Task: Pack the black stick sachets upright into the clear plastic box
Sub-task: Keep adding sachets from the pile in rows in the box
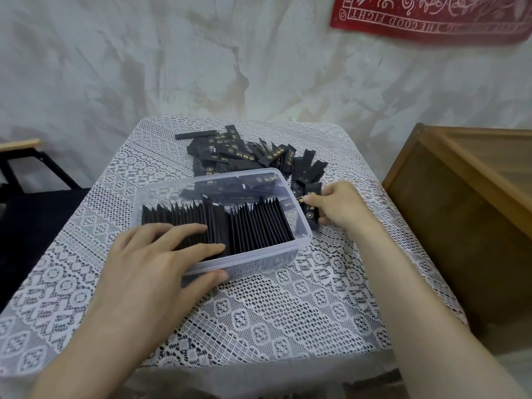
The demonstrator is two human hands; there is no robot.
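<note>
The clear plastic box (299, 249) sits on the lace cloth (259, 312) that covers the counter, near its middle; inside, a row of black stick sachets (253, 226) stands upright along the near wall, packed edge to edge, while the far half of the box is bare apart from what shows through its wall. The left hand (149, 263) lies over the near left corner of the box, its grip spread (fingers flat on the tops of the standing sachets, thumb against the outer wall); it closes on nothing. The right hand (342, 205) is just beside the box's right end, its grip pinching a small bunch of sachets (309, 208) held upright, touching the cloth. Behind the box a loose pile of sachets (247, 152) lies scattered flat; a wooden cabinet (466, 214) stands to the right of the counter, and a red cloth (431, 15) hangs on the wall above.
</note>
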